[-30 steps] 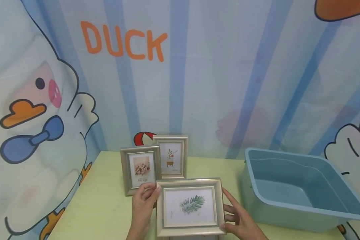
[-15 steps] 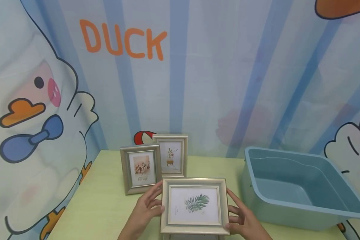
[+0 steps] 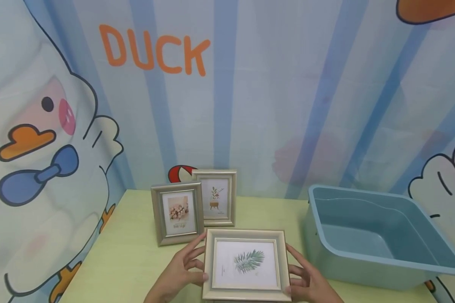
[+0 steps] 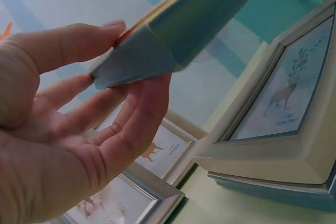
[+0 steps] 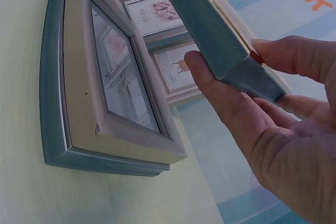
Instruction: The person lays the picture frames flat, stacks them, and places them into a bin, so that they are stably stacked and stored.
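Observation:
Both hands hold a champagne-coloured picture frame [image 3: 246, 263] with a green leaf print, one at each short side. My left hand [image 3: 182, 271] has its thumb on the front edge and its fingers spread along the side and underneath. At the opposite side, my right hand [image 3: 309, 280] pinches the frame between thumb and fingers. Below the held frame and apart from it, a small stack of picture frames [image 5: 123, 142] lies on the table. Behind stand two upright frames, one with a pink flower print [image 3: 179, 212] and one with a potted plant print [image 3: 215, 201].
To the right stands a blue-green plastic bin [image 3: 386, 273] with nothing visible inside. The pale yellow-green table [image 3: 113, 252] meets a striped duck-print cloth [image 3: 258, 105] at the back and left.
The leaf-print frame has shifted slightly right, then down a little. My left hand has slid from its upper left corner to lower on the left side. The standing frames stay put.

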### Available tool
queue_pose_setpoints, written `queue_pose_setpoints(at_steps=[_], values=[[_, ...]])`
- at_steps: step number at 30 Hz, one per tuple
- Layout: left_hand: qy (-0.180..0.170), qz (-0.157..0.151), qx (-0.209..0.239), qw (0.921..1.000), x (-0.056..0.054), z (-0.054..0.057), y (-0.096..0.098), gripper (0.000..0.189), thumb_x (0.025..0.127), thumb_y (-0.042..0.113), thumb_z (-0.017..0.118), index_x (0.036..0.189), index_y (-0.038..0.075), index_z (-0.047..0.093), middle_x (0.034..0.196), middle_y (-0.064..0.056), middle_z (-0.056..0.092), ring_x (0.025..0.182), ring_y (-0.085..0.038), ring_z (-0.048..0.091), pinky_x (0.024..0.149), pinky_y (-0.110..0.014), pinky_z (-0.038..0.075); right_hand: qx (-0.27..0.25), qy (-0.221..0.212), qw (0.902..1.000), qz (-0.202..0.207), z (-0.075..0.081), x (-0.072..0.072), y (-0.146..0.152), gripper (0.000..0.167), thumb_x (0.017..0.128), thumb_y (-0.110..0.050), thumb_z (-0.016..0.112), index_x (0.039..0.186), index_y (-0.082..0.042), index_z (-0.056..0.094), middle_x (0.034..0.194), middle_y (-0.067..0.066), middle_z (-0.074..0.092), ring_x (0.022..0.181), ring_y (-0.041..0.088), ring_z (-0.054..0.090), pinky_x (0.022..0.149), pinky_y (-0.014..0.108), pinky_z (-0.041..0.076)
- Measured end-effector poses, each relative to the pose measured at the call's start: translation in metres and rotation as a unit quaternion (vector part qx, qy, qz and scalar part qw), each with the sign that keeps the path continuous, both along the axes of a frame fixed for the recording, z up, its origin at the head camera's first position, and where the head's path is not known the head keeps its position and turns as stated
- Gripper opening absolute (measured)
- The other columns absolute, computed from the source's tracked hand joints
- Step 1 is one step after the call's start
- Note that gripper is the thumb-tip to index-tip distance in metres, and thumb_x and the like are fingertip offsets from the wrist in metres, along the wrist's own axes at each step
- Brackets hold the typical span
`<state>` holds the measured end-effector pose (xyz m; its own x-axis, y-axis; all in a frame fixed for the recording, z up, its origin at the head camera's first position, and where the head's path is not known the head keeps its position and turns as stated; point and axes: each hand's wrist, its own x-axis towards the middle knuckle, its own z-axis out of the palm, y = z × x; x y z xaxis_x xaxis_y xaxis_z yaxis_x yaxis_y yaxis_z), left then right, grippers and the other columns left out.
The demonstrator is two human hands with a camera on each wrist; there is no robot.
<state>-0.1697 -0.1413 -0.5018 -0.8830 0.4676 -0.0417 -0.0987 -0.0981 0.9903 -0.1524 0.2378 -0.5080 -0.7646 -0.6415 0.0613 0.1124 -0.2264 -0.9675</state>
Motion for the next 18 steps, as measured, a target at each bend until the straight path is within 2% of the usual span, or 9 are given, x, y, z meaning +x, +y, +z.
queue_pose_setpoints(at_steps=[2, 5, 7, 10, 12, 14, 17, 18], values=[[-0.007, 0.001, 0.01, 0.9999, 0.0, -0.003, 0.001, 0.1, 0.081, 0.0, 0.077, 0.16, 0.01, 0.017, 0.158, -0.038, 0.019, 0.091, -0.009, 0.062, 0.074, -0.037, 0.063, 0.011, -0.021, 0.9997, -0.005, -0.001, 0.0, 0.001, 0.081, 0.095, 0.005, 0.058, 0.146, -0.053, 0.034, 0.135, 0.002, 0.062, 0.114, 0.021, 0.068, 0.091, 0.037, 0.059], [-0.018, 0.0, 0.025, 0.9995, 0.0, -0.007, 0.002, 0.097, 0.082, 0.0, 0.077, 0.159, 0.007, 0.018, 0.157, -0.039, 0.021, 0.091, -0.01, 0.063, 0.073, -0.038, 0.064, 0.048, -0.015, 0.9985, -0.022, -0.002, 0.001, 0.003, 0.08, 0.092, 0.003, 0.061, 0.14, -0.057, 0.038, 0.117, 0.0, 0.062, 0.099, 0.013, 0.07, 0.083, 0.028, 0.059], [-0.025, -0.002, 0.03, 0.9992, 0.0, -0.01, 0.003, 0.097, 0.081, 0.001, 0.077, 0.159, 0.006, 0.018, 0.156, -0.04, 0.022, 0.091, -0.011, 0.064, 0.073, -0.039, 0.064, 0.079, -0.006, 0.9961, -0.039, -0.003, 0.002, 0.004, 0.081, 0.09, 0.001, 0.064, 0.136, -0.061, 0.039, 0.105, -0.001, 0.056, 0.084, 0.005, 0.065, 0.075, 0.022, 0.056], [-0.037, -0.003, 0.027, 0.999, -0.001, -0.015, 0.003, 0.097, 0.081, 0.001, 0.077, 0.159, 0.007, 0.019, 0.155, -0.04, 0.024, 0.087, -0.011, 0.066, 0.072, -0.038, 0.063, 0.12, 0.004, 0.9908, -0.063, -0.006, 0.002, 0.003, 0.079, 0.089, -0.003, 0.067, 0.134, -0.061, 0.04, 0.093, -0.003, 0.049, 0.07, 0.001, 0.055, 0.067, 0.018, 0.051], [-0.04, -0.003, 0.02, 0.999, -0.002, -0.02, 0.004, 0.097, 0.08, 0.001, 0.077, 0.159, 0.006, 0.019, 0.154, -0.041, 0.025, 0.084, -0.01, 0.067, 0.072, -0.037, 0.063, 0.147, -0.001, 0.9853, -0.087, -0.009, 0.003, 0.002, 0.079, 0.089, -0.006, 0.068, 0.149, -0.047, 0.037, 0.088, -0.003, 0.052, 0.069, 0.002, 0.055, 0.066, 0.019, 0.052], [-0.044, 0.0, 0.012, 0.999, -0.004, -0.024, 0.006, 0.096, 0.08, 0.0, 0.076, 0.158, 0.006, 0.021, 0.153, -0.041, 0.028, 0.081, -0.01, 0.068, 0.071, -0.037, 0.063, 0.177, -0.008, 0.9775, -0.114, -0.013, 0.003, 0.0, 0.081, 0.089, -0.009, 0.069, 0.158, -0.024, 0.03, 0.083, -0.002, 0.055, 0.069, 0.004, 0.058, 0.065, 0.021, 0.053], [-0.049, 0.013, -0.003, 0.9987, -0.006, -0.031, 0.009, 0.096, 0.079, 0.0, 0.077, 0.157, 0.004, 0.023, 0.15, -0.04, 0.034, 0.079, -0.011, 0.07, 0.068, -0.036, 0.063, 0.214, -0.021, 0.965, -0.15, -0.017, 0.003, -0.005, 0.089, 0.088, -0.012, 0.072, 0.154, 0.008, 0.017, 0.078, 0.0, 0.06, 0.068, 0.008, 0.06, 0.064, 0.025, 0.057], [-0.052, 0.018, -0.008, 0.9984, -0.007, -0.032, 0.011, 0.095, 0.079, 0.0, 0.077, 0.157, 0.004, 0.023, 0.149, -0.04, 0.037, 0.078, -0.012, 0.07, 0.066, -0.035, 0.063, 0.218, -0.025, 0.9627, -0.158, -0.019, 0.002, -0.007, 0.088, 0.088, -0.013, 0.073, 0.153, 0.009, 0.018, 0.078, 0.001, 0.06, 0.067, 0.009, 0.061, 0.064, 0.026, 0.058]])
